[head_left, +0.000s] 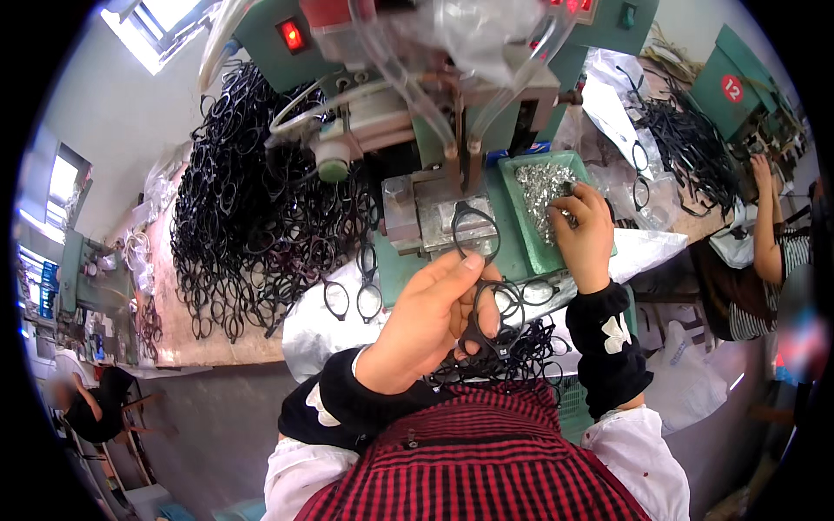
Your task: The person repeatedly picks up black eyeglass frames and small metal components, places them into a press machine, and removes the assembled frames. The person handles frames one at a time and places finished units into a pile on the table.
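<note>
My left hand (434,304) is closed on a black eyeglass frame (476,233), pinched between thumb and fingers. One rim of the frame stands up in front of the machine's metal block (452,217); the other hangs below the fingers. My right hand (586,227) reaches over a green tray (523,233) of small silvery metal pieces (540,193). Its fingers are bent inward at the pieces, and what is between them is too small to make out. More black frames (521,352) lie just below my left hand, over my lap.
A large heap of black eyeglass frames (252,208) covers the bench at left. The machine (365,130), with clear tubes and a lit red switch (291,35), stands ahead. At right lie black strips (686,130); another person's arm (766,217) is at a second green machine (725,82).
</note>
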{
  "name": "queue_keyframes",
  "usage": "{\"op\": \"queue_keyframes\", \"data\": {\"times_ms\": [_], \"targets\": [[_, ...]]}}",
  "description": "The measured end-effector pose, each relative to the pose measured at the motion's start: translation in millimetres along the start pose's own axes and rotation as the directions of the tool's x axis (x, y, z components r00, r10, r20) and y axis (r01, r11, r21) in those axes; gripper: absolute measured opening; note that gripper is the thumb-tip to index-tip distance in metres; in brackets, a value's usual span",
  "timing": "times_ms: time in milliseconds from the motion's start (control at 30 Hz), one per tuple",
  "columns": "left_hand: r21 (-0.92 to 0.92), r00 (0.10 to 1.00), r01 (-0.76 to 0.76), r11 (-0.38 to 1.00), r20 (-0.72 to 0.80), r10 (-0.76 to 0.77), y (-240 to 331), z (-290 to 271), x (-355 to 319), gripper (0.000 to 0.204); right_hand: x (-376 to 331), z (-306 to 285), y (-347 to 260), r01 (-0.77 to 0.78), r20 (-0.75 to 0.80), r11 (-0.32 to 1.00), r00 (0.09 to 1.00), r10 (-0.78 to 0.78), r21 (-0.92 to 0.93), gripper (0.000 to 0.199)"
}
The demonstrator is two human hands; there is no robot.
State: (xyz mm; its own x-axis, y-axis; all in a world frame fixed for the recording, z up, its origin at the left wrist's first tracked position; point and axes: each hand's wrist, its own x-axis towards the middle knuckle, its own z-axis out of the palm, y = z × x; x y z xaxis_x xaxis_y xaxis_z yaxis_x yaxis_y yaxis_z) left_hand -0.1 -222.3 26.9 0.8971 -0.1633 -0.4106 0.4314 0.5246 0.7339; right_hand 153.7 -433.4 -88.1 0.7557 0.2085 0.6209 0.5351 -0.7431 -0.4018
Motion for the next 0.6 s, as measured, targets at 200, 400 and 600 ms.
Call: {"op": "queue_keyframes", "data": {"times_ms": [200, 400, 600], "targets": [[0.091, 0.999, -0.030, 0.995, 0.033, 0.027, -4.6, -6.0, 4.3, 0.034, 15.0, 17.0, -26.1, 0.176, 0.062, 0.974, 0.984, -0.169, -0.142, 0.016], [0.261, 0.961, -0.183, 0.948, -0.154, 0.228, -62.9, -67.1, -39.3, 0.028, 4.4, 12.0, -5.6, 0.049, -0.117, 0.998, 0.992, -0.054, -0.043, 0.016], [0.787, 0.245, -0.435, 0.438, -0.364, 0.898, 30.0, -109.9, -95.8, 0.011, 8.8, -11.2, -2.0, -0.021, 0.061, 0.984, 0.998, 0.033, -0.178, 0.015]]}}
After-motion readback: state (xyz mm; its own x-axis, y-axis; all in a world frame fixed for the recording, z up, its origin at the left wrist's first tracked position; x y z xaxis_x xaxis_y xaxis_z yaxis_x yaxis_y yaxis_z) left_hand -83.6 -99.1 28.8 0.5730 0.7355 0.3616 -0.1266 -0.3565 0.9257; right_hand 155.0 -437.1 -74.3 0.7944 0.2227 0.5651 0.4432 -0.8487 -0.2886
